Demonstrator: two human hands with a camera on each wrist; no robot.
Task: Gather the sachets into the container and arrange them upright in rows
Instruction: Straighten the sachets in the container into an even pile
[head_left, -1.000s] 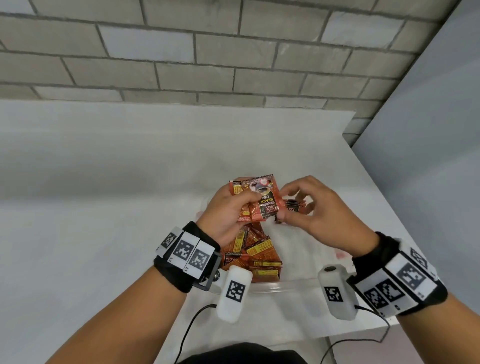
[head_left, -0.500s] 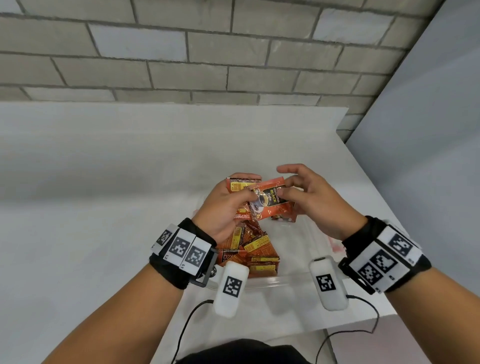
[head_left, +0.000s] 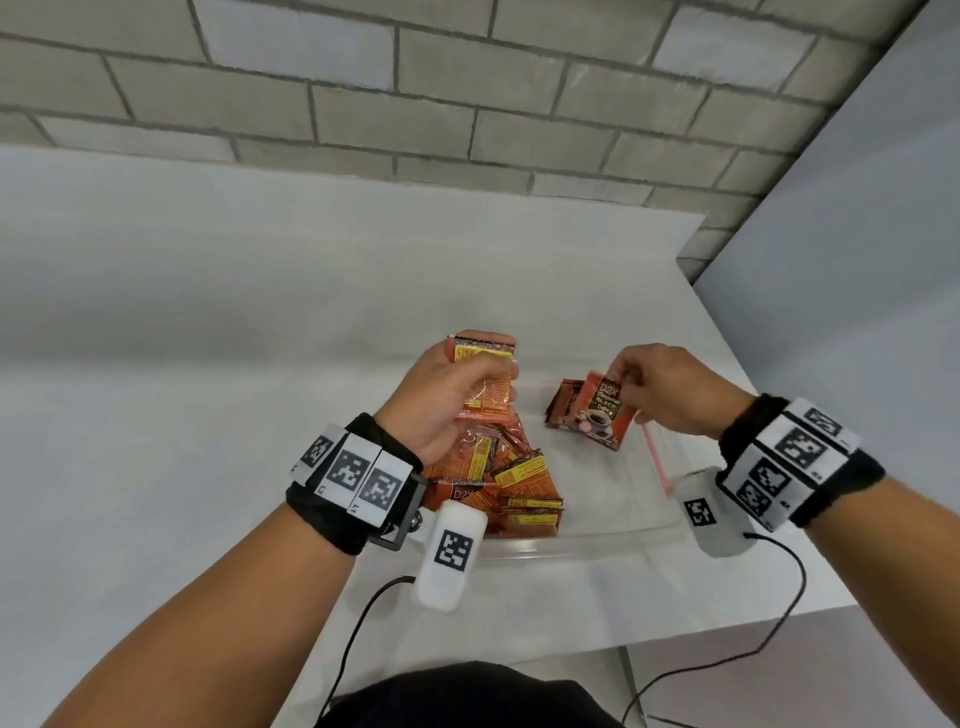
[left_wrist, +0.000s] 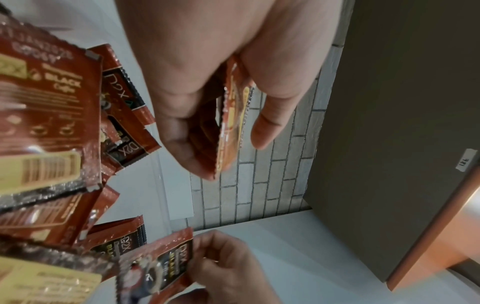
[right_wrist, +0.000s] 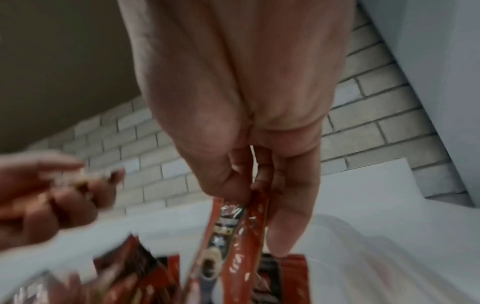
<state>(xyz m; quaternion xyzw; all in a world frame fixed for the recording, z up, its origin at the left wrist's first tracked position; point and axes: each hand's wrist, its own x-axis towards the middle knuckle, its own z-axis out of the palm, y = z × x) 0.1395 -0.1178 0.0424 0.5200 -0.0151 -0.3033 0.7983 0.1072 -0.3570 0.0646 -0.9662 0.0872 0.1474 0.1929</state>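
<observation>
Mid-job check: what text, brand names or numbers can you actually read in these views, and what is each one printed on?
"D2X": sachet pinched by the right hand.
"BLACK Coffee": same sachet, below the brand.
"D2X": sachet in the loose pile inside the container.
"BLACK Coffee": big pile sachet in the left wrist view.
Yellow panels on the sachets gripped by the left hand: too small.
Door tag: digits unreadable.
Wristband squares: coded patterns only.

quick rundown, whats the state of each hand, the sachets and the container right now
left hand: raised over the pile, gripping a few orange foil sachets
right hand: pinching one red-brown coffee sachet by its top edge, above the container
clear plastic container: open, on the white table
loose pile of sachets: jumbled at the container's left side
small upright row of sachets: standing behind the pinched one
</observation>
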